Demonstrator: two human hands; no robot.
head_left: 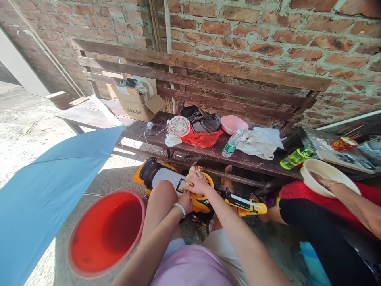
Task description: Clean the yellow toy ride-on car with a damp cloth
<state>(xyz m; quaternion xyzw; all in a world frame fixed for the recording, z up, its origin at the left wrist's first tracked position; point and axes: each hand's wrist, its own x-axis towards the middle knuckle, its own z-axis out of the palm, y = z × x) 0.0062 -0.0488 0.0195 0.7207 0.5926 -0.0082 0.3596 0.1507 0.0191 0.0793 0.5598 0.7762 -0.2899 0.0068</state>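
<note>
In the middle of the head view, my hands meet above a yellow and black ride-on toy vehicle (202, 205). My right hand (199, 183) has its fingers bent over a small cream thing with red patches (195, 171), whose kind I cannot make out. Just below it, my left hand (186, 201), with a beaded bracelet (180, 209) at the wrist, is closed. Its fingers point up toward the right hand, and what they hold is hidden. Behind the right hand shows the toy's yellow steering wheel (210, 180).
A red tub (89, 230) stands left, beside a blue umbrella canopy (59, 178). On the bench (143, 137) are a box (135, 105), a fan (178, 126) and a water bottle (232, 145). At right, another person's hand (324, 182) is in a cream basin (311, 174).
</note>
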